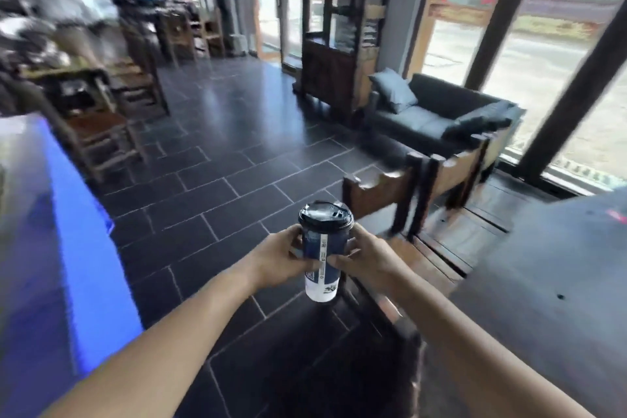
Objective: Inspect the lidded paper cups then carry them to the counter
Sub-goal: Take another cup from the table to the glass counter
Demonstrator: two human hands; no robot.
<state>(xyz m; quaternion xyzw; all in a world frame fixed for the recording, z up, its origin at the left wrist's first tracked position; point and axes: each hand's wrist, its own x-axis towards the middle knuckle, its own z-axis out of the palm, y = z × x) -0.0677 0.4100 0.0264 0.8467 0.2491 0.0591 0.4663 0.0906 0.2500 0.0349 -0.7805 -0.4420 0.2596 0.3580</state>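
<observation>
A: Cup status?
B: I see one cup (322,258), lid (325,215) on, upright, held in the air over the floor (220,187), on the near side of the sofa (424,119).
A: Grip?
B: Both hands grip it. Left hand (281,258) wraps one side, right hand (369,254) the other, fingers curled on the wall. Chair (380,190) stands between cup and sofa.

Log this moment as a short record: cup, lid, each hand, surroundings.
cup: one paper cup, dark blue above, white below, roughly upright, held in the air above the tiled floor
lid: black lid, on the cup
left: left hand grips the cup's left side
right: right hand grips its right side
nearby: black sofa with a grey cushion, ahead on the right
second cup: none in view
</observation>
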